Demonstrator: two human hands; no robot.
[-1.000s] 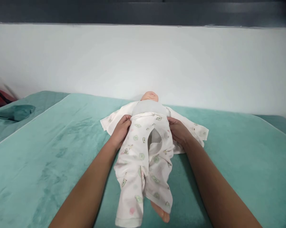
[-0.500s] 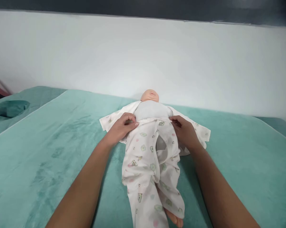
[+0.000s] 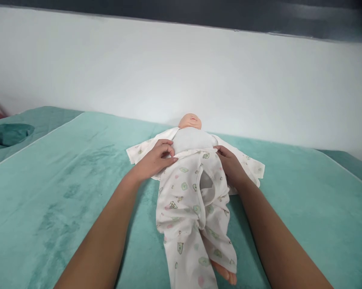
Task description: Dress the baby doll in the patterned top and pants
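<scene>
"One waistband is touched; what could go wrong?"

"It could be twisted, perhaps, if unevenly pulled. By the left hand it is pinched; the grip of the right hand cannot be judged."

"And the trousers?"

"White, printed, wrinkled; they are worn by the doll on the green sheet."

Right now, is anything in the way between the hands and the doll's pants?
Nothing visible: the left hand and right hand both touch the pants, one at each side of the waistband.
</scene>
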